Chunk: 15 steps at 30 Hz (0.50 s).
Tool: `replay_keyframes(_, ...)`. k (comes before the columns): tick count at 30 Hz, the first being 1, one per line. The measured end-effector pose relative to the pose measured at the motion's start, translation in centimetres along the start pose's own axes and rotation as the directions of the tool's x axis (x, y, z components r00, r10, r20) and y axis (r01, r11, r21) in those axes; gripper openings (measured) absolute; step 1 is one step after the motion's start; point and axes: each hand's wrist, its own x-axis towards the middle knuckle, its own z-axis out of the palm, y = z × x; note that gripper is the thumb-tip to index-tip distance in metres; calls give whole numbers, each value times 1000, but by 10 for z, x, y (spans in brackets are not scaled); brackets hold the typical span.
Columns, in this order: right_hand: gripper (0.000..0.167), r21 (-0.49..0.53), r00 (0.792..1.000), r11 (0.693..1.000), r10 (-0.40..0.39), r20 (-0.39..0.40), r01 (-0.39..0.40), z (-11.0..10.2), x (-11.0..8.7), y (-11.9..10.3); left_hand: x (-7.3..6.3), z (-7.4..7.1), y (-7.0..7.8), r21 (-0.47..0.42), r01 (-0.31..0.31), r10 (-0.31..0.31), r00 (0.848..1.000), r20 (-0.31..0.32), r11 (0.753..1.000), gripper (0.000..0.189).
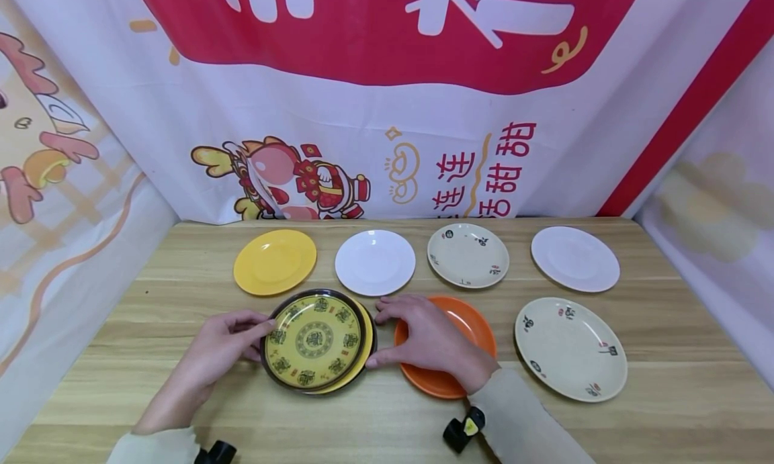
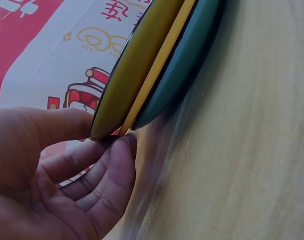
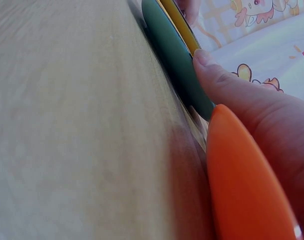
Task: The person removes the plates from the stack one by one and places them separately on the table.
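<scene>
Three plates lie stacked: a yellow patterned plate with a dark rim on top, a plain yellow plate below it, and a dark green plate at the bottom. The top one sits shifted left over the others. My left hand pinches the patterned plate's left rim, thumb above and fingertips beneath, close to the yellow plate's edge. Against the stack's right edge rest the thumb and fingertips of my right hand, spread apart. Its palm is over an orange plate, partly hiding it.
Along the back of the wooden table lie a yellow plate, a white plate, a small cream plate with dark motifs and another white plate. A larger cream plate lies at right. A printed cloth hangs behind.
</scene>
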Motion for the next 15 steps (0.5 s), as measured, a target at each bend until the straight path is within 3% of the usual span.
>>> replay_keyframes(15, 64, 8, 1000, 1000, 4, 1, -4, 0, 0, 0, 1, -5, -3, -8, 12, -12, 1000, -9, 1000, 44)
